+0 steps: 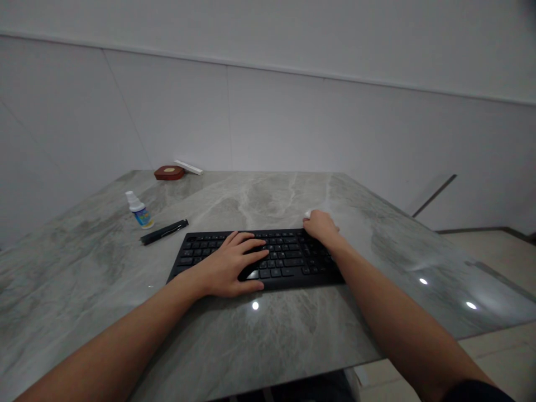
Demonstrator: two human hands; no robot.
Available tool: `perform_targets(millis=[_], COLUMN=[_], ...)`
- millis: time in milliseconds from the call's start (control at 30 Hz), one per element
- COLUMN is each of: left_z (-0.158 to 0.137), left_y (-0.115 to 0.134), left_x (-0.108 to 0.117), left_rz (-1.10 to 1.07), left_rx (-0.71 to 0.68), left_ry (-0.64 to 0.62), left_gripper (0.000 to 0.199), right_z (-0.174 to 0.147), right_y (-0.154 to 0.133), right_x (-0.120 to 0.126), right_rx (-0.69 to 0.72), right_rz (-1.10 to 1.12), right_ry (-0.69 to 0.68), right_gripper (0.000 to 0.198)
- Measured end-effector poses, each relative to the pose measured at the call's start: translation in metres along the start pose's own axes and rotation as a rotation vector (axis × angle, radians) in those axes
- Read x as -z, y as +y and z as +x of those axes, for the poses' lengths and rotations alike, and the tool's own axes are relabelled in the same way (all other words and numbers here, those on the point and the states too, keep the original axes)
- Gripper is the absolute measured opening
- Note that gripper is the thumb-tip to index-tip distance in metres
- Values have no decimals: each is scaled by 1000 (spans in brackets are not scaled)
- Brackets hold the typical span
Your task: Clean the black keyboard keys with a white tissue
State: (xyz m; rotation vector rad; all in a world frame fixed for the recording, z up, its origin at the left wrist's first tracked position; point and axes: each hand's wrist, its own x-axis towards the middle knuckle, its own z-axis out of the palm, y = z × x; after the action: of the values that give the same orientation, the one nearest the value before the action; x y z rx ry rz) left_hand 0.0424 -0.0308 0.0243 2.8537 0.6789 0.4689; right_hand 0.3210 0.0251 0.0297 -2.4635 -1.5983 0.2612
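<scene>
A black keyboard (293, 262) lies flat on the table in front of me. My left hand (234, 265) rests across its keys left of the middle, fingers spread and the thumb on the near edge. At the keyboard's far right corner, my right hand (321, 226) is closed around a small white tissue (307, 214). Only a bit of the tissue shows past the fingers; the rest is hidden in the hand.
The grey marbled table (268, 195) meets a white wall (285, 123). To the left stand a white spray bottle (140, 211) with a blue label and a slim black brush-like tool (164, 231). Farther back are a reddish-brown case (168, 174) and a white narrow box (189, 167).
</scene>
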Motion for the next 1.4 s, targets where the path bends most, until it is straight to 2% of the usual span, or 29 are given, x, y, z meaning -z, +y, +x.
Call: perform_targets(millis=[267, 367, 433, 533, 633, 733, 933, 1067, 1233, 1400], left_z=[0, -1, 0, 1, 2, 2, 2, 2, 1, 0], left_y=[-1, -2, -2, -1, 0, 0, 1, 1, 0, -1], left_x=[0, 0, 1, 2, 0, -4, -7, -6, -7, -6], left_rz=[12, 6, 7, 32, 94, 140, 161, 171, 174, 191], left_rx=[3, 6, 6, 10, 84, 179, 272, 274, 258, 249], left_ry=[-17, -18, -5, 22, 7, -17, -34, -55, -86, -77], left_gripper=[64, 64, 61, 55, 53, 55, 59, 61, 56, 55], right_z=[-7, -10, -14, -23, -33, -39, -40, -42, -41, -39], right_y=[-6, -11, -17, -26, -32, -34, -35, -36, -37, -36], right_x=[0, 1, 1, -1, -4, -7, -9, -9, -10, -13], right_rx=[46, 105, 232, 531, 822, 954, 983, 1025, 960, 972], right_rz=[17, -15, -25, 46, 145, 190, 152, 150, 138, 187], right_ry=[-27, 30, 87, 106, 43, -24, 14, -26, 37, -4], right_gripper=[32, 29, 26, 22, 14, 8, 9, 12, 12, 11])
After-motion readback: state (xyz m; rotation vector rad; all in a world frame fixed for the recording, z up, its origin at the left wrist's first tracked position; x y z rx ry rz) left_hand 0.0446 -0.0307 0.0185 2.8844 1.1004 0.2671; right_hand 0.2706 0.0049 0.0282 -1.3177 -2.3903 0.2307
